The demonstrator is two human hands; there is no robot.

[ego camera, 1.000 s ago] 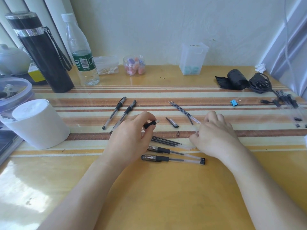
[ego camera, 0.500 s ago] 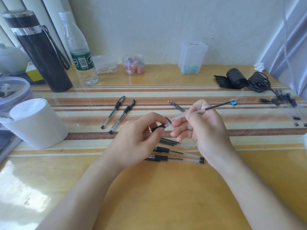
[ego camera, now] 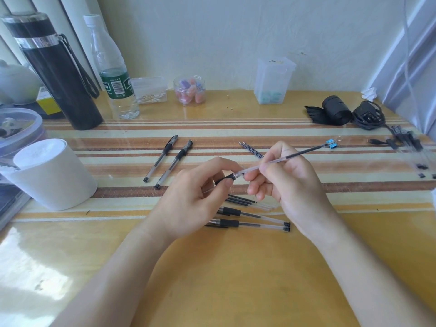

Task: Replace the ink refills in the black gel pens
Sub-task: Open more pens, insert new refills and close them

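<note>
Above the glossy yellow surface (ego camera: 236, 267), the left hand (ego camera: 195, 197) pinched a short black rubbery grip piece (ego camera: 223, 180) between thumb and forefinger. The right hand (ego camera: 290, 185) pinched a slender translucent refill (ego camera: 280, 159), with dark ink in its far half, and its near end met the grip piece. Two capped pens (ego camera: 168, 161) with clear barrels lay side by side to the left, and a pair of thin dark refills (ego camera: 250, 149) lay beyond the fingers. Under the hands lay two uncapped pens (ego camera: 250, 219) with black grips, and a few spare refills (ego camera: 243, 201) partly hidden by the fingers. Nearby were a blue binder clip (ego camera: 332, 143), a white cylinder (ego camera: 52, 175), a black flask (ego camera: 56, 69), and a clear water bottle (ego camera: 113, 74).
</note>
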